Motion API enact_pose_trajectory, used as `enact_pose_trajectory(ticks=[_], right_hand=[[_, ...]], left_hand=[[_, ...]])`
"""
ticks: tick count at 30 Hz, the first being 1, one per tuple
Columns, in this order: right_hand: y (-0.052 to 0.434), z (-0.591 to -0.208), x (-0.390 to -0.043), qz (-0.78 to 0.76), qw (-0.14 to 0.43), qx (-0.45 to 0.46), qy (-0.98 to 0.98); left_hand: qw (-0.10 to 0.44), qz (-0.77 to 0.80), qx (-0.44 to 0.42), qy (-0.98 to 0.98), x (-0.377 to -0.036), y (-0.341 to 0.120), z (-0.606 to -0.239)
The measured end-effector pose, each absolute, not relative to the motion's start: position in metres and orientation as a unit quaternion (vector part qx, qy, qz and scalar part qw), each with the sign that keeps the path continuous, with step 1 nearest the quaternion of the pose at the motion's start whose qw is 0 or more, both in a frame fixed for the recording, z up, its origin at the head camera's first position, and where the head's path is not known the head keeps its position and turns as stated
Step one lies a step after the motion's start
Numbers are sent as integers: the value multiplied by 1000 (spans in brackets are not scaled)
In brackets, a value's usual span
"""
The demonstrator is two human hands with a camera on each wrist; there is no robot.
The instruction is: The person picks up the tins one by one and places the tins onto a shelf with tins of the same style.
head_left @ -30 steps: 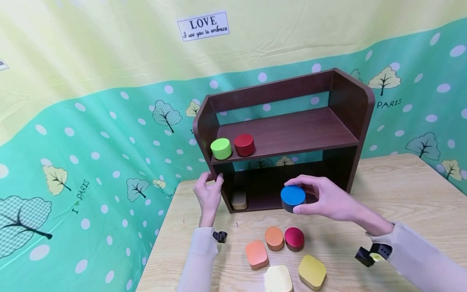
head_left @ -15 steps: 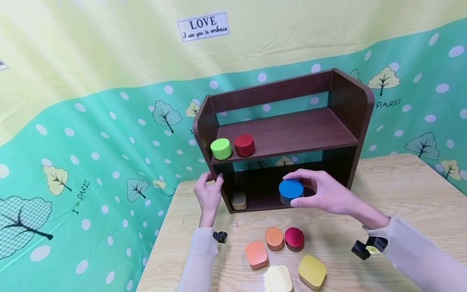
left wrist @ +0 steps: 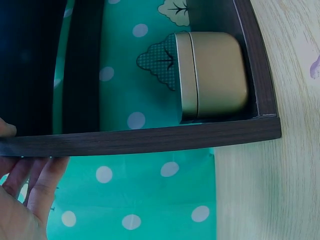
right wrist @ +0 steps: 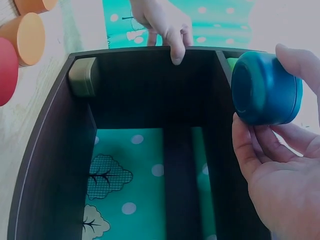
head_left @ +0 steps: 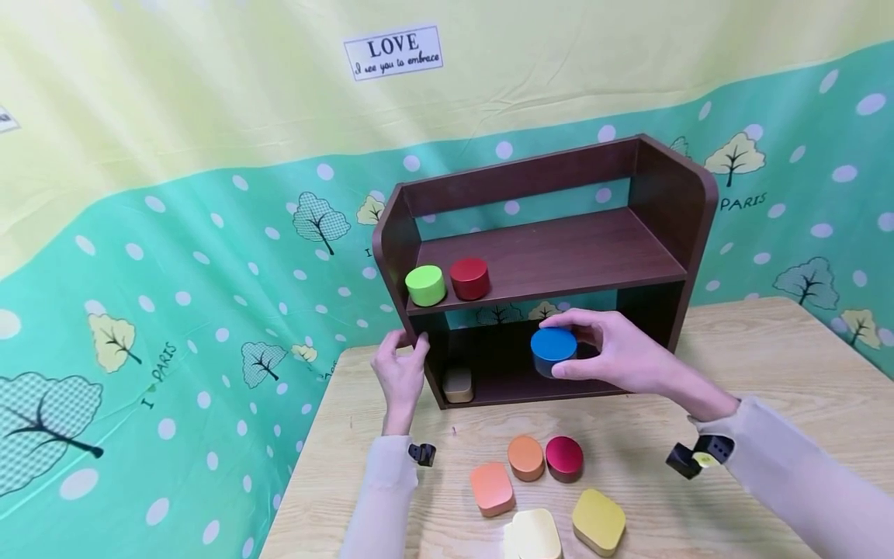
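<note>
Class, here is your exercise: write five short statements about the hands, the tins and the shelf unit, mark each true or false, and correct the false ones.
1. The right hand holds a blue tin. True.
2. The left hand grips the right side of the shelf unit. False: it grips the left side panel.
3. A green tin and a red tin stand on the upper shelf. True.
4. The gold tin is on the upper shelf. False: it is on the lower shelf, at the left end.
5. The yellow tin is on the table. True.
</note>
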State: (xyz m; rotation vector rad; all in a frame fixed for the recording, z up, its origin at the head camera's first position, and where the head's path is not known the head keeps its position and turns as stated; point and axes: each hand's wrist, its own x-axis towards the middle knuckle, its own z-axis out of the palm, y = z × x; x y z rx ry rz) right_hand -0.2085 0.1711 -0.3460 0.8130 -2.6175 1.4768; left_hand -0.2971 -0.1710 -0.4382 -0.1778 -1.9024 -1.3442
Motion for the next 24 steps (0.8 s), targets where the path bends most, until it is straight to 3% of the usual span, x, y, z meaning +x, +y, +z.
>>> enact_pose_trajectory(ticks=[24], right_hand=[[165,-317,-231,467,15,243,-850]], left_hand=[[399,-532,-79,-742,-299,-171,-440]])
